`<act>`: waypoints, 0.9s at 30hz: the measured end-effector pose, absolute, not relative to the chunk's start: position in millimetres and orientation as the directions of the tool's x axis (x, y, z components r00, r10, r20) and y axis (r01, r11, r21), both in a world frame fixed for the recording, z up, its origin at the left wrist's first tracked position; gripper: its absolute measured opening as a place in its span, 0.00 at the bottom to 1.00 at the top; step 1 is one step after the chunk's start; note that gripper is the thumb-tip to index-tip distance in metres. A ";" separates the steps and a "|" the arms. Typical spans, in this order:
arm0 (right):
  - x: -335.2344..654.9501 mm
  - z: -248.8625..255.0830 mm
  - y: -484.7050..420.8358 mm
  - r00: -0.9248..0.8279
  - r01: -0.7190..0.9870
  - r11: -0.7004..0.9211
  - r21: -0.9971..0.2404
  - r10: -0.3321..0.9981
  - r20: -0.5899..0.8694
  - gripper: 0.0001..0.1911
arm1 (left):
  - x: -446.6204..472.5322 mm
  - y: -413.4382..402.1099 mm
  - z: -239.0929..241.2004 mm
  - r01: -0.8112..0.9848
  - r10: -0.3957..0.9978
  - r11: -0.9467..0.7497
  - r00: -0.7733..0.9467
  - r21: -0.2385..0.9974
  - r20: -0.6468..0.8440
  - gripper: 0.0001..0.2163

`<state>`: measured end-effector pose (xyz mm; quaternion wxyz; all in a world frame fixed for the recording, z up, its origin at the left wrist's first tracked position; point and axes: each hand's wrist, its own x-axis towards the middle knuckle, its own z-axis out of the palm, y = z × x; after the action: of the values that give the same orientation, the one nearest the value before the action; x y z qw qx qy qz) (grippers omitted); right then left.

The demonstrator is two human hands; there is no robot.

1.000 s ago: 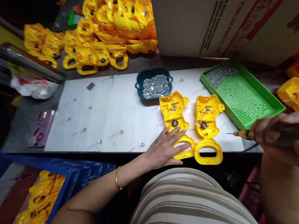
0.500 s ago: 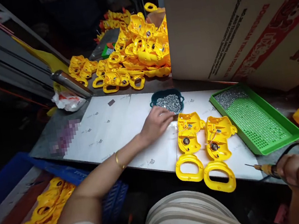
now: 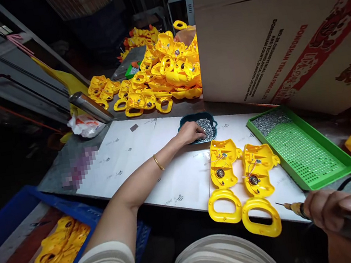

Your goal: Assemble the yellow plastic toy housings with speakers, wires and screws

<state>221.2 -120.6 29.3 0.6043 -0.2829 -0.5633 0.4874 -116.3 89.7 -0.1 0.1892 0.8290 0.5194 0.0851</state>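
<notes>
Reaching into a dark teal bowl [image 3: 190, 118] of small metal pieces [image 3: 207, 129], the left hand [image 3: 192, 132] has its fingers bent downward; whether they pinch a piece, I cannot tell. The right hand [image 3: 340, 213] is curled around a driver [image 3: 296, 209] whose thin bit [image 3: 280, 204] points leftward, its tip near a yellow loop [image 3: 264, 231]. Two yellow shells [image 3: 225, 163] lie side by side, hollow faces up, on a white board [image 3: 182, 178], a loop at the near end of each. A green tray [image 3: 295, 149] stands to their right.

assembly workshop | heaped yellow shells [image 3: 181, 76] | teal tub [image 3: 192, 118] of metal bits [image 3: 207, 128] | blue crate [image 3: 13, 207]
</notes>
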 end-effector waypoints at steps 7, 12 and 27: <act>206.0 54.6 -109.8 -0.179 -0.294 0.457 -0.839 0.836 0.518 0.16 | -118.3 79.9 5.8 0.834 0.932 -0.351 0.356 0.426 0.071 0.09; 194.5 55.6 -104.3 -0.143 -0.324 0.460 -0.827 0.840 0.523 0.16 | -125.9 75.5 7.4 0.845 0.954 -0.299 0.265 0.444 0.137 0.05; 187.9 51.3 -99.6 -0.005 -0.300 0.393 -0.869 0.911 0.413 0.14 | -133.6 62.1 16.6 0.848 0.902 -0.376 0.241 0.375 0.358 0.09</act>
<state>187.9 -99.6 51.3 0.6439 -0.2875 -0.5309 0.4700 -133.6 62.1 16.6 0.0514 0.7862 0.5563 0.2642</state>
